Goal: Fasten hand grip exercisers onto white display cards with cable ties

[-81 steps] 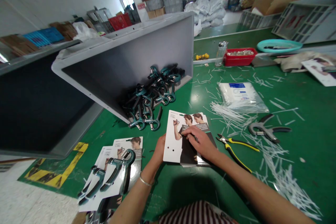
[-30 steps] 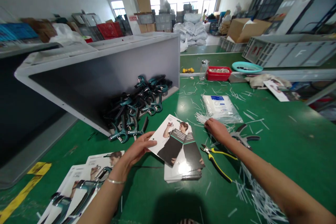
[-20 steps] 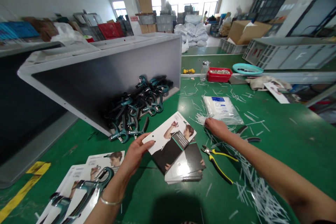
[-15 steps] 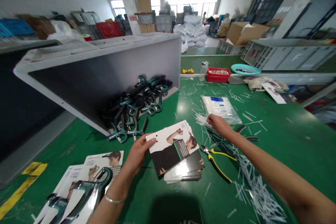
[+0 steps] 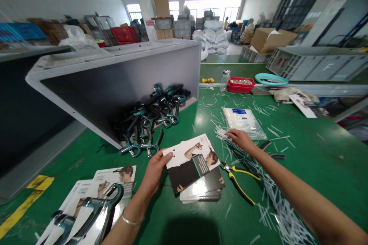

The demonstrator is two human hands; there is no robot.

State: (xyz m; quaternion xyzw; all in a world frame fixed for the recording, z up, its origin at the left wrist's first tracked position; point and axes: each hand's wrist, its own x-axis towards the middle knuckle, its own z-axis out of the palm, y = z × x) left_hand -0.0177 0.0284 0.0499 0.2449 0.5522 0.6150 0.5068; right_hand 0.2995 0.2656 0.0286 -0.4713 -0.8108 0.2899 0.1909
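My left hand [image 5: 156,170] grips a printed card [image 5: 189,164] by its left edge, thumb on top beside two punched holes. The card is tilted above a stack of similar cards [image 5: 198,195]. At the right, my right hand [image 5: 239,138] has its fingers pinched on the ends of thin white cable ties [image 5: 221,133]; how many it holds I cannot tell. Yellow-and-black cutting pliers [image 5: 241,182] lie with handles apart between the card stack and the loose ties. At lower left, teal spring hand grips [image 5: 94,214] rest on more printed cards [image 5: 99,178].
A grey crate [image 5: 129,61] lies on its side, with several hand grips [image 5: 155,111] spilling out. A bag of cable ties [image 5: 241,120] lies beyond my right hand. Farther back stand a glass jar [image 5: 225,80], a red tray [image 5: 240,85] of small parts and a turquoise dish [image 5: 271,79].
My right hand has shifted slightly at the cable ties, its fingers now reaching a little lower along them. The left hand still holds the card. The whole view has moved slightly.
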